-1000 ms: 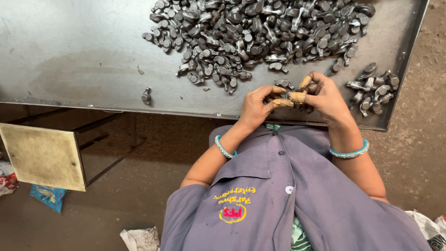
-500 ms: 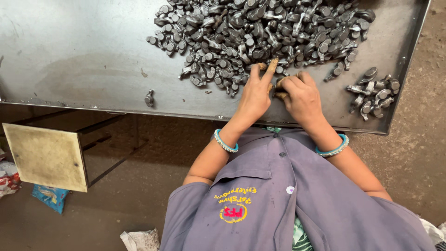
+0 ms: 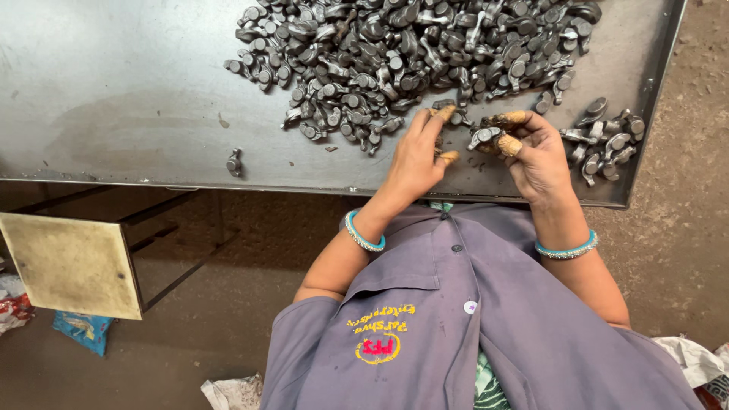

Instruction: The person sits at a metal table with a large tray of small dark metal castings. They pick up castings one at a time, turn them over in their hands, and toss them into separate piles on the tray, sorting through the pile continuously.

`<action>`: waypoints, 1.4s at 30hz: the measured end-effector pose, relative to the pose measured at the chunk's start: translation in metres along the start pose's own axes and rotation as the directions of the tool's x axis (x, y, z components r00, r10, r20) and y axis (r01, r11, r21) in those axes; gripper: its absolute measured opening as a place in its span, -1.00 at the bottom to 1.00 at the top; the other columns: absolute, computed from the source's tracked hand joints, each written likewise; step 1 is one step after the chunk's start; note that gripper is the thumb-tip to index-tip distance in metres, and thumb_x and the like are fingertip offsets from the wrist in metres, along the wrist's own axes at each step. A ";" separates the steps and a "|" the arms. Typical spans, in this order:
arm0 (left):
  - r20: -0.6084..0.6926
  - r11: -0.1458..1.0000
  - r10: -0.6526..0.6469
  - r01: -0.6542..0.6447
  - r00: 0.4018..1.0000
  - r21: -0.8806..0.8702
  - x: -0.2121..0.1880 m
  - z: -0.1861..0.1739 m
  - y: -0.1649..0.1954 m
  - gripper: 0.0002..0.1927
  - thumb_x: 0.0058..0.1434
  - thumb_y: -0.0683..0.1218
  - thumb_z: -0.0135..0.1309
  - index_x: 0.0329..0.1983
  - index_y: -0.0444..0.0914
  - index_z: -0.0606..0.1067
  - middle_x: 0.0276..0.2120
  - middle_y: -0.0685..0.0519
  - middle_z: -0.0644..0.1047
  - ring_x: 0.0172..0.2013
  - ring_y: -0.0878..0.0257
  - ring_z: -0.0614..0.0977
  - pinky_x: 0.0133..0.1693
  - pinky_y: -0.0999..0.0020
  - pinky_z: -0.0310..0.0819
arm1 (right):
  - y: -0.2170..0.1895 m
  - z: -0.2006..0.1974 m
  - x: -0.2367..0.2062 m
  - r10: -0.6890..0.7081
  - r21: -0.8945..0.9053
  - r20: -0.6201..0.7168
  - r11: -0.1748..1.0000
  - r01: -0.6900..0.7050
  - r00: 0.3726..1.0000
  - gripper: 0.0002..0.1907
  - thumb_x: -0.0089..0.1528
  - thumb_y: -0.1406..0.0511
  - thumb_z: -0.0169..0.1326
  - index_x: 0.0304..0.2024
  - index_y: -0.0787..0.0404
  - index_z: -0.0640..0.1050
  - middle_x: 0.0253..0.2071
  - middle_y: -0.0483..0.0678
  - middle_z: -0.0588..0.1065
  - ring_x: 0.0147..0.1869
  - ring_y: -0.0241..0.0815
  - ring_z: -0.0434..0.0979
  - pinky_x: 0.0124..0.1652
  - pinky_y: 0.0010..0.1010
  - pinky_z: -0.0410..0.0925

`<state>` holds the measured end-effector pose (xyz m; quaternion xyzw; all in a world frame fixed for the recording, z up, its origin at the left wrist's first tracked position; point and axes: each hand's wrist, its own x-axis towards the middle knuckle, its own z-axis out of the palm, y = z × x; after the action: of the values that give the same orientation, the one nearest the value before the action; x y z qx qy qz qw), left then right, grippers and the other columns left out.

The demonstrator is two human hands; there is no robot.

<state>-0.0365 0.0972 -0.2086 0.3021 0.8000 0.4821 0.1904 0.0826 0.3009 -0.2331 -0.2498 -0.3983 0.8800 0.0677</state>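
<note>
A large heap of small dark metal parts (image 3: pixel 410 53) lies on a grey steel table (image 3: pixel 114 91). My left hand (image 3: pixel 416 158), its fingertips wrapped in tan tape, rests flat at the heap's near edge, with the index finger touching the parts there. Just to its right, my right hand (image 3: pixel 535 152) pinches one metal part (image 3: pixel 484 137) between thumb and fingers. Both wrists wear turquoise bangles.
A smaller pile of the same parts (image 3: pixel 607 137) sits at the table's right end. One stray part (image 3: pixel 234 162) lies near the front edge. Below the table's left side stand a yellowish board (image 3: pixel 68 262) and a blue packet (image 3: pixel 83 330) on the dirt floor.
Both hands went from the table's front edge up into the heap. The right hand has since drawn back a little with one part in its fingers.
</note>
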 end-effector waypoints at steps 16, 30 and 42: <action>0.078 0.732 -0.171 0.179 0.982 -0.658 -0.016 0.016 -0.022 -0.77 0.25 -0.30 0.14 -0.03 -0.41 0.62 -0.17 0.04 0.68 -0.21 0.41 0.67 -0.17 0.48 0.61 | 0.002 0.006 -0.002 0.157 -0.325 0.018 0.935 -0.142 0.987 -0.79 0.30 0.43 0.16 -0.01 0.38 0.57 -0.20 0.03 0.59 -0.23 -0.21 0.60 -0.27 -0.43 0.46; -0.234 0.999 0.021 -0.026 0.972 -0.018 -0.008 -0.007 -0.012 -0.43 0.09 -0.27 0.28 0.21 -0.20 0.51 0.03 -0.08 0.47 -0.05 -0.01 0.59 -0.04 0.22 0.52 | -0.029 0.053 0.032 -0.206 -0.549 0.105 0.803 0.230 0.973 -0.56 0.10 0.44 0.38 -0.05 0.20 0.46 -0.13 -0.01 0.55 -0.08 -0.19 0.57 -0.12 -0.41 0.48; -0.027 0.998 0.006 -0.004 1.000 0.068 0.009 0.003 -0.020 -0.14 -0.04 -0.39 0.23 0.38 -0.11 0.35 0.33 -0.14 0.32 0.16 -0.13 0.50 0.14 0.12 0.47 | -0.018 0.066 -0.008 -0.218 -0.957 0.272 -0.162 0.240 0.937 -0.60 0.02 0.51 0.31 -0.11 0.27 0.50 -0.11 0.07 0.51 0.03 0.16 0.39 0.01 -0.11 0.32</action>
<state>-0.0471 0.0983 -0.2282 0.3040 0.8177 0.4590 0.1679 0.0553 0.2667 -0.1804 -0.1348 -0.9549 0.2642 0.0116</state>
